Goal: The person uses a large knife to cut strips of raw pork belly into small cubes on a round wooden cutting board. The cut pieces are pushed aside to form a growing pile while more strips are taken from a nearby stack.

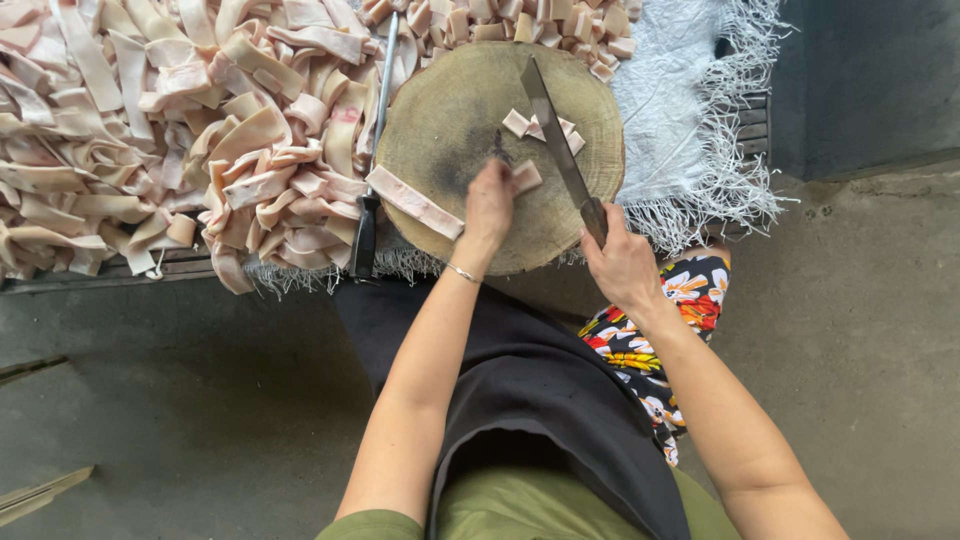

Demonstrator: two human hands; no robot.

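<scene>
Gripping knife [556, 140] in right hand [622, 262], left hand [490, 205] pinching strip [523, 177], block [440, 110] edge near.

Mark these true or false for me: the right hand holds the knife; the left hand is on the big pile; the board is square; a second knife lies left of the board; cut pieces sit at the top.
1. The right hand holds the long knife: true.
2. The left hand rests on the big pile of strips: false, it is on the board, at a small cut piece.
3. The chopping board is square: false, it is a round wooden slab.
4. A second knife lies along the board's left edge: true.
5. Small cut pieces are heaped beyond the board: true.
</scene>
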